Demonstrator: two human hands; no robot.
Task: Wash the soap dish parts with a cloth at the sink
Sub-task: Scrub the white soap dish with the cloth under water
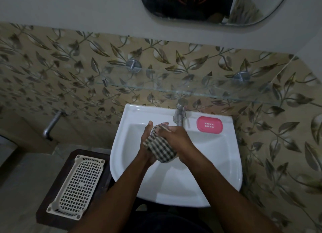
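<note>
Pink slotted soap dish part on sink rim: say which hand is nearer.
Right. The right hand sits just left of the pink dish part; the left hand lies farther left.
</note>
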